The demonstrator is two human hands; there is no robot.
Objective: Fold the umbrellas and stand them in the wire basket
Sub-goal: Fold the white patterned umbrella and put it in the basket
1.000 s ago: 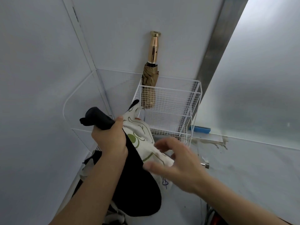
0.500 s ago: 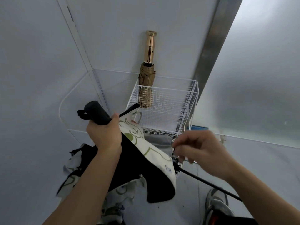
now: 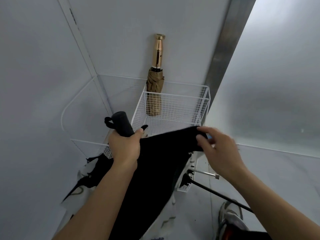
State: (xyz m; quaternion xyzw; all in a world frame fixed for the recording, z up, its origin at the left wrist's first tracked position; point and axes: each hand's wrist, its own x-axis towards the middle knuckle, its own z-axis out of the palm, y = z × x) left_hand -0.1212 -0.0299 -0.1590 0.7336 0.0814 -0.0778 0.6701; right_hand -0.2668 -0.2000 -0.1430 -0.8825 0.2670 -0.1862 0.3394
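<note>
My left hand [image 3: 123, 149] grips the black handle [image 3: 122, 123] of a half-collapsed umbrella whose canopy [image 3: 155, 172] is black inside and cream-patterned outside. My right hand [image 3: 219, 151] pinches an edge of that canopy and holds it stretched to the right, in front of the white wire basket [image 3: 174, 108]. A folded tan umbrella [image 3: 155, 89] with a gold handle stands in the basket's back left corner, leaning on the wall. A thin black rib or shaft [image 3: 220, 194] of the held umbrella sticks out to the lower right.
White walls enclose the corner on the left and behind the basket. A grey metal post [image 3: 223, 49] rises behind the basket's right side. A frosted panel fills the right. My shoe [image 3: 231, 217] is on the floor at the lower right.
My right hand has risen and taken hold of the canopy's edge, pulling the black fabric out to the right. The left hand keeps its grip on the handle.
</note>
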